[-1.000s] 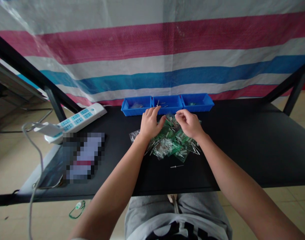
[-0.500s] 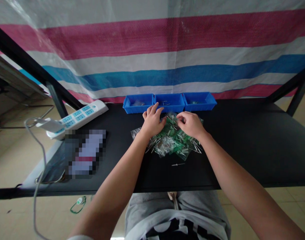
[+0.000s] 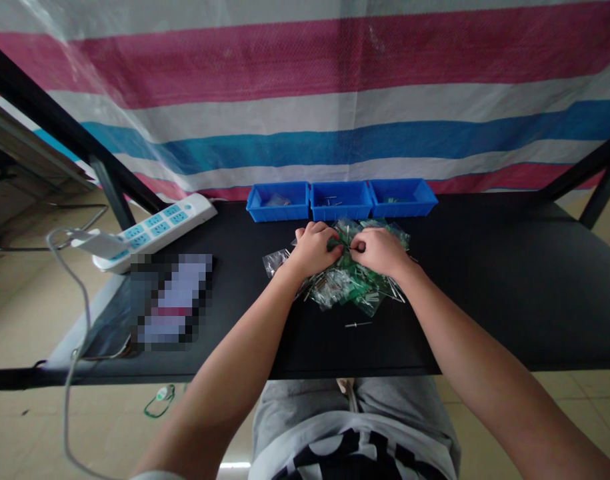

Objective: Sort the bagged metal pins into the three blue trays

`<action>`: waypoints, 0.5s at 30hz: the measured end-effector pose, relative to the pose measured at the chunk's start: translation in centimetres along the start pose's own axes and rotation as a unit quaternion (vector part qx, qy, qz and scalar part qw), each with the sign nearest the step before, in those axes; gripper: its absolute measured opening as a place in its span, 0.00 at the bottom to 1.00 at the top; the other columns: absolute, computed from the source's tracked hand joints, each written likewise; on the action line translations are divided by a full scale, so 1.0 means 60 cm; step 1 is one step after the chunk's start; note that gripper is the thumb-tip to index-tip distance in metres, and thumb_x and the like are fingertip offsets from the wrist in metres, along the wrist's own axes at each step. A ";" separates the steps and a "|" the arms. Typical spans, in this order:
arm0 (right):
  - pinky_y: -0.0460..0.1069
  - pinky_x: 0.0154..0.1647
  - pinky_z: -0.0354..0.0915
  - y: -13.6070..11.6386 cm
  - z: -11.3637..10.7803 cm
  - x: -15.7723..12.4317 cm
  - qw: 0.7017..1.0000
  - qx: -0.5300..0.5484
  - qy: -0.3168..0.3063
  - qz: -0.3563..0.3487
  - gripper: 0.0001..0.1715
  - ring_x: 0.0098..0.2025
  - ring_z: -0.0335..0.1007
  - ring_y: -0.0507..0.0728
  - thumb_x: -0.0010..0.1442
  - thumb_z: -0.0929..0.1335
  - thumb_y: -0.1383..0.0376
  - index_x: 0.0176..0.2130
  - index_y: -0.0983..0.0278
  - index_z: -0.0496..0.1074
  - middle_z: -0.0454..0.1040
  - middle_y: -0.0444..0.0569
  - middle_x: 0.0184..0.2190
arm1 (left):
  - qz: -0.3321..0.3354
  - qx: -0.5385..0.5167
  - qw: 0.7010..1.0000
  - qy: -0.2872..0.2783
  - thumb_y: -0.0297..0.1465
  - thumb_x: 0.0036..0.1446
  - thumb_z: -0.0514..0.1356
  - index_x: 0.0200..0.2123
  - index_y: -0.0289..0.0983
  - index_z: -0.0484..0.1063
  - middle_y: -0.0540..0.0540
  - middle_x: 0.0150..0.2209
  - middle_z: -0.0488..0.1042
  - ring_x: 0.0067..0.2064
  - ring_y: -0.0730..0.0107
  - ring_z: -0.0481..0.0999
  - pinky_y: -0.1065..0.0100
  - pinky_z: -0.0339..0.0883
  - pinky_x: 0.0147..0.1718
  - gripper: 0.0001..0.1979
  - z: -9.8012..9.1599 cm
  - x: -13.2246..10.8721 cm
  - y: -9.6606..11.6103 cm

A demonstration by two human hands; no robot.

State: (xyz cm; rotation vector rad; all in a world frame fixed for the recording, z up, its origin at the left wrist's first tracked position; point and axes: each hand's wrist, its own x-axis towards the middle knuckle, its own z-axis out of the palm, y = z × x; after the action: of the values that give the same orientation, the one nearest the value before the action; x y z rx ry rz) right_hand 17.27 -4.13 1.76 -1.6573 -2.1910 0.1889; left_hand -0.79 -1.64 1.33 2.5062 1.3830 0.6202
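Observation:
A heap of small clear and green plastic bags mixed with thin metal blind rivets lies on the black table. My left hand rests on the heap's left side, its fingers curled in towards the thumb; what they hold is hidden. Close beside it, my right hand pinches thumb and forefinger together over the middle of the heap, on something too small to name. One loose blind rivet lies apart, nearer the table's front edge.
Behind the heap stand three blue bins in a row: left bin, middle bin and right bin, each with small items inside. A white power strip with a plugged-in cable and a blurred-out phone lie at left. Striped sheeting hangs behind.
My left hand has come down from its spread pose, and its fingers are now curled on the heap. The right hand has shifted slightly left, so the fingertips nearly meet.

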 end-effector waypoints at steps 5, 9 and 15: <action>0.49 0.27 0.54 -0.009 0.002 -0.002 0.999 -0.030 0.005 0.021 0.04 0.30 0.68 0.56 0.49 0.69 0.65 0.26 0.60 0.76 0.76 0.47 0.28 | -0.004 -0.001 1.000 0.002 0.36 0.52 0.61 0.40 0.39 0.75 0.42 0.43 0.74 0.48 0.53 0.69 0.53 0.59 0.45 0.12 0.003 0.001 -0.003; 0.49 0.28 0.56 -0.013 0.002 -0.002 0.999 -0.026 0.006 0.040 0.03 0.30 0.68 0.56 0.49 0.69 0.65 0.27 0.61 0.76 0.76 0.48 0.29 | 0.002 0.000 1.000 0.006 0.36 0.53 0.61 0.42 0.39 0.74 0.43 0.43 0.75 0.48 0.53 0.69 0.53 0.59 0.45 0.14 0.006 0.000 -0.006; 0.48 0.31 0.59 -0.009 -0.003 0.000 0.998 0.015 0.051 0.043 0.04 0.31 0.70 0.56 0.50 0.68 0.66 0.27 0.63 0.75 0.77 0.49 0.29 | 0.012 -0.017 0.999 0.030 0.34 0.56 0.58 0.42 0.39 0.75 0.43 0.43 0.75 0.49 0.56 0.70 0.55 0.58 0.45 0.11 0.002 -0.001 -0.004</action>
State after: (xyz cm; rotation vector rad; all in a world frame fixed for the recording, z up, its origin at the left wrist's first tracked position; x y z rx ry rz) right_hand 16.86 -4.33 2.09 -1.7074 -2.0333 0.1567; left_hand -0.92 -1.56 1.14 2.4998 1.3520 0.7222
